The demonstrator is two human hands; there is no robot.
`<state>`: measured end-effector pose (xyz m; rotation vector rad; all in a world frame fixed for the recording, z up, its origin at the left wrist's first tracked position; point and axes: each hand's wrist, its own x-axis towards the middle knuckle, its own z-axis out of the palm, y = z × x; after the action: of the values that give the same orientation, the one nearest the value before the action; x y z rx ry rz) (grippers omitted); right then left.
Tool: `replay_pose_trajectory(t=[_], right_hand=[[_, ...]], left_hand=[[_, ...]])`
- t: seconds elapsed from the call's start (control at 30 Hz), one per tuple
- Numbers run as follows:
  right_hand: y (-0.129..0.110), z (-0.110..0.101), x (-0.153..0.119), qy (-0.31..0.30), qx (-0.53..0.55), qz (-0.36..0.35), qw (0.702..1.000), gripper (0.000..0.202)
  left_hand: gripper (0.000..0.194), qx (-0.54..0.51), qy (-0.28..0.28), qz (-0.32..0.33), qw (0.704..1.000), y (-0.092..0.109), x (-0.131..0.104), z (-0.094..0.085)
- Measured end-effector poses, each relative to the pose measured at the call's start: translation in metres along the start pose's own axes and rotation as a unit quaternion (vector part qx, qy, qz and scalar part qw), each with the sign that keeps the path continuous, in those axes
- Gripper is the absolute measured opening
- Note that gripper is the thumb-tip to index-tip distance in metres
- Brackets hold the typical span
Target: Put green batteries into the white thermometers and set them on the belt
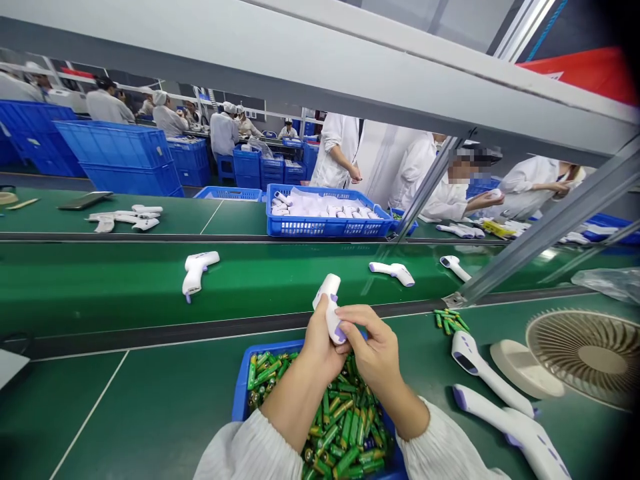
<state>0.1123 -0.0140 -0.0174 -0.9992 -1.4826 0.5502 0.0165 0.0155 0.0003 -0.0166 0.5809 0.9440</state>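
A white infrared thermometer [331, 311] with purple parts is held in my left hand [320, 347], its head pointing up and away from me. My right hand [373, 343] is closed at the lower end of the handle, thumb and fingertips pressed on the purple part there. Whether anything small is between those fingertips is hidden. Both hands are above a blue bin [241, 387] full of green batteries [345, 427]; my forearms cover part of it.
On the green conveyor belt [125, 280] lie several more thermometers [199, 272]. Loose batteries [450, 321], two thermometers [487, 373] and a fan [590, 357] are at right. Across the belt stands a blue basket [325, 225] of thermometers. A metal strut [540, 233] slants at right; co-workers [445, 180] sit beyond.
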Motion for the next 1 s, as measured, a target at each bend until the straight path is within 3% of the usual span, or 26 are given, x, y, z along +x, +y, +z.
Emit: replay_pose_trajectory(t=[0.17, 0.33, 0.6, 0.83, 1.0], right_hand=[[-0.001, 0.004, -0.003, 0.004, 0.07, 0.05, 0.996, 0.005], [-0.005, 0.008, -0.006, -0.016, 0.082, 0.029, 0.996, 0.004], [0.002, 0.0, -0.004, 0.011, 0.138, 0.069, 0.988, 0.007], [0.007, 0.002, -0.005, 0.014, 0.149, 0.047, 0.988, 0.007], [0.007, 0.006, -0.008, 0.007, 0.096, 0.039, 0.995, 0.008]], left_hand=[[0.036, 0.03, 0.036, 0.04, 0.998, -0.002, -0.001, 0.003], [0.032, 0.019, 0.09, 0.111, 0.99, 0.005, -0.005, 0.005], [0.029, 0.095, 0.057, 0.07, 0.991, -0.003, -0.011, 0.009], [0.025, 0.086, 0.088, 0.108, 0.987, -0.006, -0.005, 0.007], [0.034, 0.068, 0.114, 0.101, 0.986, -0.005, -0.006, 0.006]])
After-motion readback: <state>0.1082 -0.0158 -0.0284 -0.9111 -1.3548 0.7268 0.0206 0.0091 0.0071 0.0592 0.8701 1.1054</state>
